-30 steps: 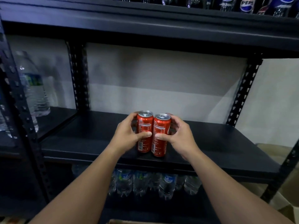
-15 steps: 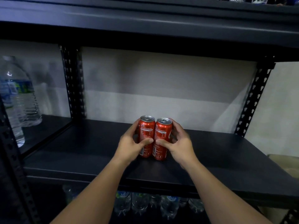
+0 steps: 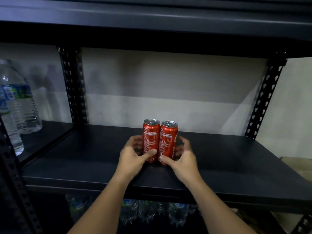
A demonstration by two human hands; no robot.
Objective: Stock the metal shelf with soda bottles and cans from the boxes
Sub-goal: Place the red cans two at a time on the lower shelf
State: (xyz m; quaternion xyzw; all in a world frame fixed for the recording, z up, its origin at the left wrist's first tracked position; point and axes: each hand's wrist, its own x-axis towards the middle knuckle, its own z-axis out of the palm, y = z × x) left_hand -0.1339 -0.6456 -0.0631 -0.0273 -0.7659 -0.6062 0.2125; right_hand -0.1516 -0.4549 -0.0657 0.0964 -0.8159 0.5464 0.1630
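Left hand [image 3: 133, 156] grips the left can [image 3: 150, 139]; right hand [image 3: 182, 159] grips the right can [image 3: 168, 142] (cans upright, touching) on the shelf [image 3: 228, 159].

Two red, glossy metal soda cans [image 3: 160, 141] with bare silver tops. Black metal shelf board [image 3: 236, 159]: matt, smooth. Clear ribbed plastic water bottles [image 3: 22, 105] at its left edge: glossy.

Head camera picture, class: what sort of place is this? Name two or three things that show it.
Probably a stockroom or shop storage area. A black metal shelf on slotted uprights stands against a bare wall, two red soda cans stand upright on it, and water bottles fill the neighbouring bay and the tier below.
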